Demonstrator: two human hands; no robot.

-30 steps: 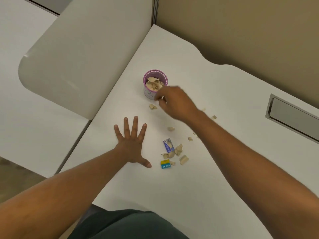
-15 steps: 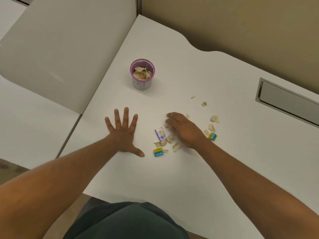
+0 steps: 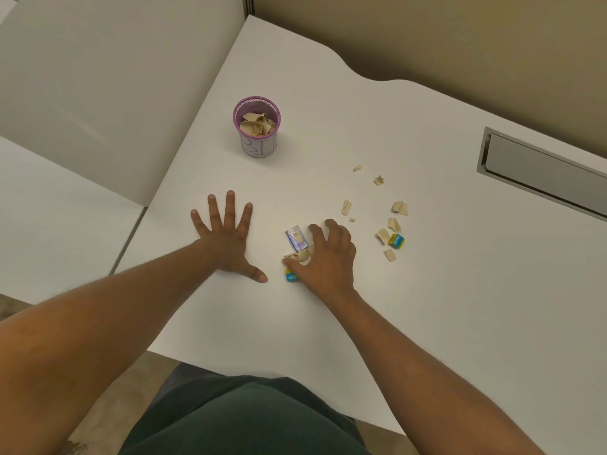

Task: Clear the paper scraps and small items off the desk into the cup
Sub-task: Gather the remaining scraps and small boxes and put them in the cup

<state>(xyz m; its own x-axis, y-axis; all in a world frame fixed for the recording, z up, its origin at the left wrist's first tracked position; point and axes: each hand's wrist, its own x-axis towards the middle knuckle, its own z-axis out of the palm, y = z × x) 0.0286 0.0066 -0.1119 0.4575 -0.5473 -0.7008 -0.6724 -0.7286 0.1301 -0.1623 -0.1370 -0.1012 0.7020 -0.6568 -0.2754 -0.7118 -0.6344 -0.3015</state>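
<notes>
— What has changed? The right hand (image 3: 323,257) has been drawn nearer, fingers curled over paper scraps (image 3: 300,255) beside a purple packet (image 3: 296,238); no firm hold is seen.

— And elsewhere? The left hand (image 3: 226,239) is pressed flat; the cup (image 3: 257,126) is stood well beyond.

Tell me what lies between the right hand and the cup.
The head view shows only bare white desk between the right hand and the cup; the small purple box sits beside the fingers.

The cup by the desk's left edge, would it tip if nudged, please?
Probably fairly easily: the cup stands tall and narrow. Its load is only paper scraps, so it likely weighs little. Being round, it might roll once down.
</notes>
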